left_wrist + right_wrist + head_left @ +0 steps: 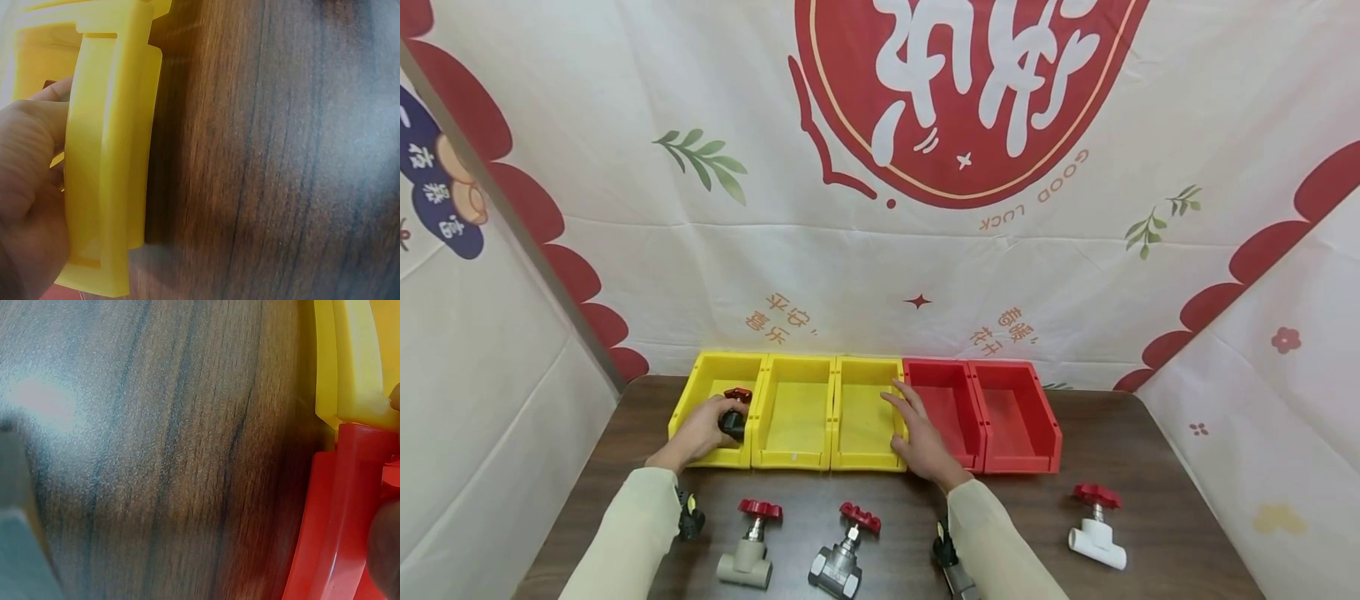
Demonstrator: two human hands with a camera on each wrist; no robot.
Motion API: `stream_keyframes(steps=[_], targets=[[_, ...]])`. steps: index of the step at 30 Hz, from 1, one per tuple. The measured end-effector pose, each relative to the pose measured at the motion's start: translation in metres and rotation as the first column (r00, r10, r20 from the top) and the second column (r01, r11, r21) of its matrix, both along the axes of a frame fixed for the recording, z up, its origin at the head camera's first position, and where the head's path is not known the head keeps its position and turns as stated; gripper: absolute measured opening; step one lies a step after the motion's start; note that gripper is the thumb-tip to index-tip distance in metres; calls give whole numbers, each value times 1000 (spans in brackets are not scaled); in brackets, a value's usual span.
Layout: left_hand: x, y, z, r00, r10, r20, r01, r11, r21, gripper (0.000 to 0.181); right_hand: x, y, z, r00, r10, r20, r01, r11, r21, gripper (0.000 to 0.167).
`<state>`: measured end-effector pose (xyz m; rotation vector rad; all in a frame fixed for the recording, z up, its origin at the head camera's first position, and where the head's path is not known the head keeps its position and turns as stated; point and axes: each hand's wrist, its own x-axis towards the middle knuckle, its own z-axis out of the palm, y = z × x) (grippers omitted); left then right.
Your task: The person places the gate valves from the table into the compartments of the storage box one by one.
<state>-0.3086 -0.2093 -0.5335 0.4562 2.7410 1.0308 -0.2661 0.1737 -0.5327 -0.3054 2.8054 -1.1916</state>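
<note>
Head view: left hand (702, 428) grasps black valve (732, 424) inside leftmost yellow bin (724, 367); red handwheel (739, 394) beyond grip, toward bin's back, long axis roughly front-to-back. Right of grip: right hand (927, 442) unclenched, fingers spread.

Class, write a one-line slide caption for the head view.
Left hand holding a black, red-handled valve in the leftmost yellow bin; right hand at the rightmost yellow bin.

Bins (853, 417) on table (1030, 525); valves (837, 571) before bins
</note>
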Motion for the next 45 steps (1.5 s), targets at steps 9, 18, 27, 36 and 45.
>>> stream_keyframes(steps=[9,18,27,36,45], targets=[[1,0,-1,999,-8,-34,9,1000,10,44,1,-1,1,1000,8,-26,-8,1000,10,74],[2,-1,-3,999,-2,-44,2,1000,0,45,3,-2,1,999,8,-34,-8,1000,7,76],[4,0,-3,998,5,-65,-6,1000,-17,46,1,0,-4,1000,3,-26,-3,1000,-3,75],[11,3,4,997,52,-53,-53,998,-37,47,0,-1,-1,999,9,-39,-9,1000,1,75],[18,5,16,995,79,-67,-83,995,-53,49,0,1,-3,998,15,-63,-15,1000,-4,76]])
